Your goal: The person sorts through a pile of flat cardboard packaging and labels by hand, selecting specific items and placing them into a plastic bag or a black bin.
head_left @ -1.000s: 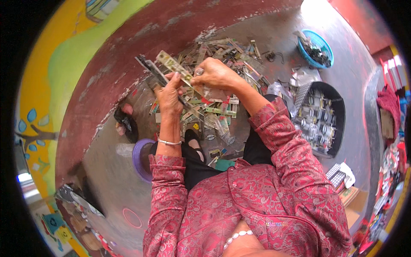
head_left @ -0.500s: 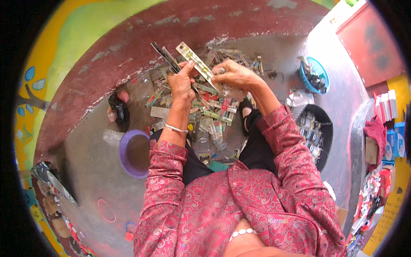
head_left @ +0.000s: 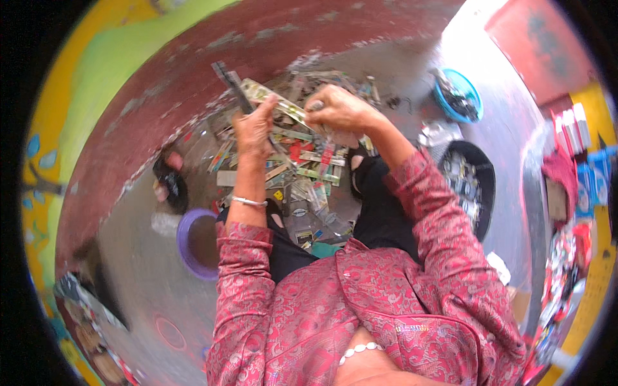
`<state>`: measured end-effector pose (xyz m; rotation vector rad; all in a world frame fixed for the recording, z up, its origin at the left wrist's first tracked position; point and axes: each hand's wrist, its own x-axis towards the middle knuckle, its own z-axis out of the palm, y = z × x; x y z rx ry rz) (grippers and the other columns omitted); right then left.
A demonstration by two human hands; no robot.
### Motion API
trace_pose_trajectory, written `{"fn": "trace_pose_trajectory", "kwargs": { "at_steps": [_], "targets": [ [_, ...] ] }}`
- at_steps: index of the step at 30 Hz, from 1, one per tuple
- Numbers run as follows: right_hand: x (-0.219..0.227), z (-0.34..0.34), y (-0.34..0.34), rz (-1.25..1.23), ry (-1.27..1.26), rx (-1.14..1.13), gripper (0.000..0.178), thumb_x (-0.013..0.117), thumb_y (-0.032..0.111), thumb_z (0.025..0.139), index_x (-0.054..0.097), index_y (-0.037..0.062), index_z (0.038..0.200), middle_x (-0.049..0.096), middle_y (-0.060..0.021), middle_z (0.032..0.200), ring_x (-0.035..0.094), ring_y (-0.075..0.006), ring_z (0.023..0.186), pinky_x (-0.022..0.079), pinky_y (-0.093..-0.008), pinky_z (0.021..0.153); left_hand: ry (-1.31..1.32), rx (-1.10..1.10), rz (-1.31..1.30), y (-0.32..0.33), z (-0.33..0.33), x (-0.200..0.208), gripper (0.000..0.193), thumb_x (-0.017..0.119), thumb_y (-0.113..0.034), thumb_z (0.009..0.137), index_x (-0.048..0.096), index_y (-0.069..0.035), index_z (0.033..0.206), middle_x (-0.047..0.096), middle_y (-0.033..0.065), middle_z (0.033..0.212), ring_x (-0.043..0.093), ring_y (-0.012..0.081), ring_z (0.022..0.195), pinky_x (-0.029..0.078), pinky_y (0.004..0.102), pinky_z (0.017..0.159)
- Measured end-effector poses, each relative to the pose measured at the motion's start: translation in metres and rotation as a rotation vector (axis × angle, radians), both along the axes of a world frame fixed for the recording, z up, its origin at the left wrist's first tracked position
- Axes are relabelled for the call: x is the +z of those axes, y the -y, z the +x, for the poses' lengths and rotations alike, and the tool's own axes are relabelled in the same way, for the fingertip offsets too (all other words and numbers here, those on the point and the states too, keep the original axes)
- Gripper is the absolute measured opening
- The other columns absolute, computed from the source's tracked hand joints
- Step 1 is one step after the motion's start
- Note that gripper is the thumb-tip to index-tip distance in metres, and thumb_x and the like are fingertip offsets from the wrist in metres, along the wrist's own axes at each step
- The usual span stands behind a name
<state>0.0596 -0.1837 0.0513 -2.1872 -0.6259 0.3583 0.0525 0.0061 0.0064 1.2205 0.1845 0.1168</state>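
Note:
My left hand (head_left: pixel 255 128) is closed round a few long, thin dark strips (head_left: pixel 232 85) that stick out past the fingers, away from me. It also grips a long pale card strip (head_left: pixel 255 89) with green and yellow print, crossing beside the thumb. At the other end of that card, my right hand (head_left: pixel 344 108) is closed in a pinch, slightly blurred. Clear plastic (head_left: pixel 346 138) shows under the right hand. Below both hands lies a loose pile of printed card strips and plastic packaging (head_left: pixel 309 174) on the floor, between my feet and the wall.
Left of my legs stands a purple basin (head_left: pixel 187 241), with a black plastic bag (head_left: pixel 171 183) beyond it. To the right are a black tub (head_left: pixel 486 186) of small packaged items and a blue basket (head_left: pixel 473 96) holding dark things. Boxes (head_left: pixel 592 183) line the right wall.
The view has shifted slightly, so hands and floor items sit further left. My left hand has turned more upright, and the card strip lies lower and flatter. Both hands keep their grip.

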Motion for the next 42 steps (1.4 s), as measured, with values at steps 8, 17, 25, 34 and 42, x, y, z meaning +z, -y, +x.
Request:
{"fn": "trace_pose_trajectory", "kwargs": {
  "at_steps": [8, 17, 25, 34, 42],
  "targets": [
    [-0.010, -0.044, 0.190, -0.374, 0.017, -0.452, 0.027, 0.063, 0.023, 0.066, 0.063, -0.0011, 0.077, 0.060, -0.0156, 0.064, 0.058, -0.0214, 0.059, 0.046, -0.0345, 0.059, -0.153, -0.103, -0.151, -0.003, 0.005, -0.019, 0.018, 0.063, -0.012, 0.080, 0.058, 0.000, 0.091, 0.062, 0.0072, 0.077, 0.037, 0.0008, 0.045, 0.024, 0.0134, 0.037],
    [-0.155, -0.146, 0.270, -0.855, -0.567, -0.575, 0.027, 0.058, 0.017, 0.065, 0.065, -0.0019, 0.083, 0.062, -0.0218, 0.084, 0.063, -0.0322, 0.080, 0.049, -0.0392, 0.067, -0.287, -0.149, -0.126, 0.010, 0.006, -0.032, 0.019, 0.062, -0.011, 0.080, 0.055, 0.000, 0.094, 0.060, 0.0043, 0.075, 0.034, 0.0016, 0.045, 0.024, 0.0141, 0.036],
    [-0.256, -0.069, 0.284, -0.962, -0.799, -0.652, 0.033, 0.055, 0.006, 0.059, 0.067, 0.0099, 0.089, 0.063, -0.0137, 0.098, 0.061, -0.0270, 0.093, 0.049, -0.0393, 0.072, -0.372, -0.173, -0.204, -0.001, 0.018, -0.054, 0.018, 0.059, -0.008, 0.082, 0.052, -0.001, 0.097, 0.057, 0.0034, 0.076, 0.034, 0.0026, 0.046, 0.025, 0.0143, 0.037],
    [-0.306, -0.035, 0.285, -0.977, -0.922, -0.727, 0.034, 0.063, 0.016, 0.062, 0.067, 0.0177, 0.096, 0.062, -0.0066, 0.105, 0.059, -0.0233, 0.099, 0.048, -0.0386, 0.077, -0.470, -0.197, -0.211, 0.011, 0.014, -0.054, 0.014, 0.055, -0.008, 0.084, 0.052, -0.001, 0.096, 0.055, 0.0027, 0.074, 0.033, 0.0036, 0.045, 0.025, 0.0151, 0.034],
    [-0.334, -0.046, 0.290, -0.883, -0.809, -0.739, 0.031, 0.056, 0.010, 0.065, 0.065, 0.0059, 0.095, 0.061, -0.0141, 0.102, 0.059, -0.0304, 0.095, 0.048, -0.0410, 0.075, -0.490, -0.146, -0.201, 0.018, 0.009, -0.052, 0.014, 0.055, -0.008, 0.085, 0.051, 0.001, 0.094, 0.055, 0.0030, 0.072, 0.033, 0.0036, 0.046, 0.026, 0.0148, 0.034]
  ]
}}
